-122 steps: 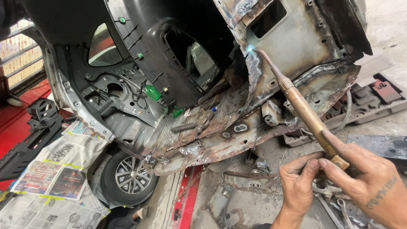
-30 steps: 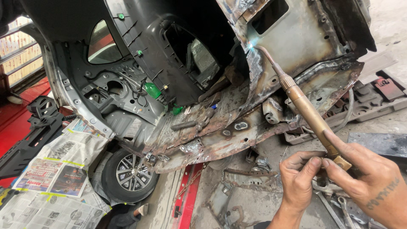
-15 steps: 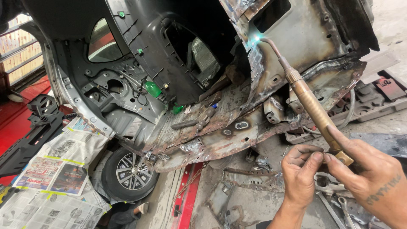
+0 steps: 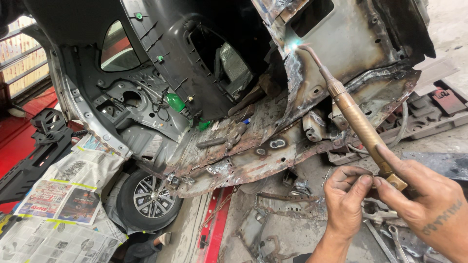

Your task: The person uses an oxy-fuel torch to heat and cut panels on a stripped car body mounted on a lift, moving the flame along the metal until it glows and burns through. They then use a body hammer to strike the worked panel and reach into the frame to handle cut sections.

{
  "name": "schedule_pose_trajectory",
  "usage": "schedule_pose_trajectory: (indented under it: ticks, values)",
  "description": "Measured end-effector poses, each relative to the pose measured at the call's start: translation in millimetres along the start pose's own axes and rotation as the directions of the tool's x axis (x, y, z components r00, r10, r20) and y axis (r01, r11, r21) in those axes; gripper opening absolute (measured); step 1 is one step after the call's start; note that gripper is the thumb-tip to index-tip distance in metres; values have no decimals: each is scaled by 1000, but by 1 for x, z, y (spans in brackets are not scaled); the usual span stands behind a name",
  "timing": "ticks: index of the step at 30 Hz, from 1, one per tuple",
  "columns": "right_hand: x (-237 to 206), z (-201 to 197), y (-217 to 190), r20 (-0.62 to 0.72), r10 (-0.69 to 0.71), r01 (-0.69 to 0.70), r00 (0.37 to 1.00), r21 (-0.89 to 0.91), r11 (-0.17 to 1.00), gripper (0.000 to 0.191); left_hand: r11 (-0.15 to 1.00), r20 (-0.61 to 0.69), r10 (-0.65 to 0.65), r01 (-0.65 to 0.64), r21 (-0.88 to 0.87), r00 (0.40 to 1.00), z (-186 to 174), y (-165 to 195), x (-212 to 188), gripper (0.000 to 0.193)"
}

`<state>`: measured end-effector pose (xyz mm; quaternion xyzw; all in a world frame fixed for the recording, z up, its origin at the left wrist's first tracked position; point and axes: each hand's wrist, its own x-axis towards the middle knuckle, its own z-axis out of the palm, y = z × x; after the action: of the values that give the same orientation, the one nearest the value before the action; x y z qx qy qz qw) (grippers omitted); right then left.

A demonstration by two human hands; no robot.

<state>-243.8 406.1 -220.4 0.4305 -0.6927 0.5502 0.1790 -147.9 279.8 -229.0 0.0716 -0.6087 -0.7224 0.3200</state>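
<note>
gripping the brass torch (image 4: 360,124) low on its handle, my right hand (image 4: 429,204) is clamped around it with the index finger laid up along the barrel; the back of the handle is hidden inside my palm and my wrist runs off the lower right edge. my left hand (image 4: 347,197) sits just beside it, fingers curled together at the base of the torch, thumb and fingertips pinched on something small there that i can't make out.

the torch slants up and left, and its thin bent tip ends at a small bright blue-white flame (image 4: 294,45) against the scorched sheet metal of the stripped car body (image 4: 341,44). the glare washes out the exact spot where the flame meets the panel. the top of the body is cut off by the frame, and the cavity behind the black inner panel (image 4: 195,58) is too dark to read.

below, the rusty floor pan (image 4: 253,146) holds loose bits, among them a dark bolt-like piece and a green plastic part (image 4: 175,102) higher up. a wheel (image 4: 146,197) shows partly under the sill, half covered by newspaper (image 4: 68,190) spread across the left. wrenches (image 4: 390,234) lie on the ground under my hands, partly hidden by them.
</note>
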Motion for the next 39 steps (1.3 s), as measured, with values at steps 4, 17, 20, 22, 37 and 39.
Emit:
schedule_pose_trajectory:
  ticks: [4,17,20,22,37,39]
  values:
    - [-2,0,1,33,24,-24,999,0,1000,68,1000,15,-15,16,-7,1000,-2,0,-1,19]
    - [-2,0,2,9,-92,92,996,-20,996,63,999,15,-32,32,0,999,-4,0,-2,21]
    - [-3,0,1,38,29,-30,999,50,998,65,999,14,-33,34,-8,999,-4,0,-2,21]
    - [-4,1,1,45,60,-63,997,68,996,66,1000,13,-30,30,-8,999,-4,0,-1,21]
    - [0,3,4,0,17,-17,1000,6,1000,66,999,1,10,-10,42,1000,-3,-6,3,19]
    - [1,2,4,2,3,-3,1000,-20,1000,66,998,-5,8,-8,59,1000,-2,-6,4,19]
